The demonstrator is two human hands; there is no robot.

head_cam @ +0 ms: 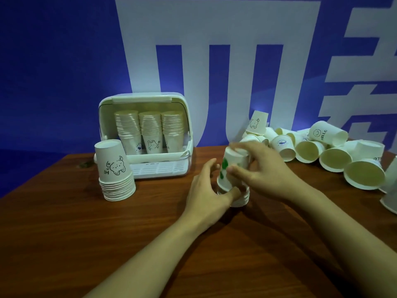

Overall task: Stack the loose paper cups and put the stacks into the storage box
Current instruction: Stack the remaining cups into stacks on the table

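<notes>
Hands: right hand (261, 168) grips blurred inverted cup (233, 168); left hand (209, 191) clasps short stack (241, 198), mostly hidden.

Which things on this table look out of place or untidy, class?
The loose cups at the table's right lie tumbled on their sides in a heap, one cup perched upside down on top. The finished stack stands outside the storage box, left of it.
</notes>
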